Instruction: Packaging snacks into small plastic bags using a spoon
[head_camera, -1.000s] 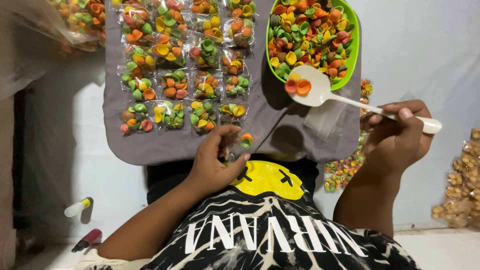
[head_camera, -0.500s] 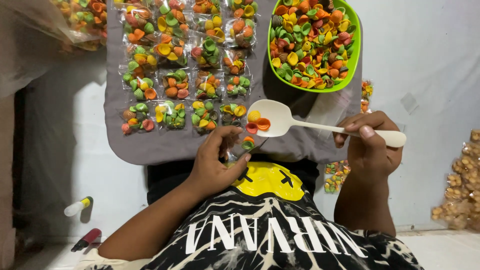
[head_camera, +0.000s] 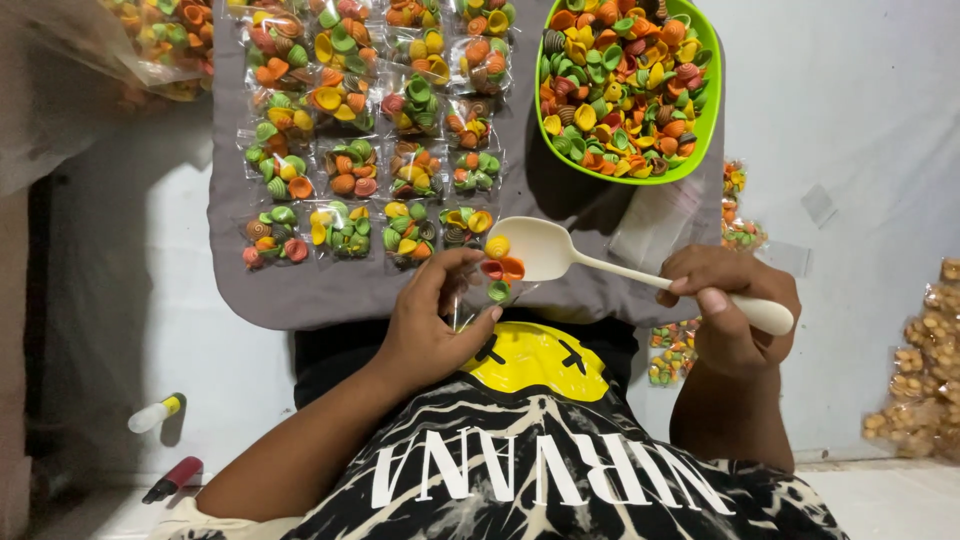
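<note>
The right hand (head_camera: 735, 310) is closed around the handle of a cream plastic spoon (head_camera: 545, 248), and over the last second it has swung that spoon down and leftward from the rim of the green bowl (head_camera: 700, 130) to the lap edge of the grey tray (head_camera: 330, 290); the spoon's bowl now tips at the mouth of a small clear plastic bag (head_camera: 478, 295), with yellow, red and orange shell-shaped crackers (head_camera: 503, 262) sliding off its lip. The left hand (head_camera: 430, 325) has scarcely shifted; its thumb and fingers pinch the bag open, and a green piece already sits inside. The scoop has thus passed from carrying to pouring; this bag is being filled. Rows of filled packets (head_camera: 350, 130) lie on the tray beyond; a stack of empty bags (head_camera: 655, 225) rests below the green bowl, which is heaped with crackers.
</note>
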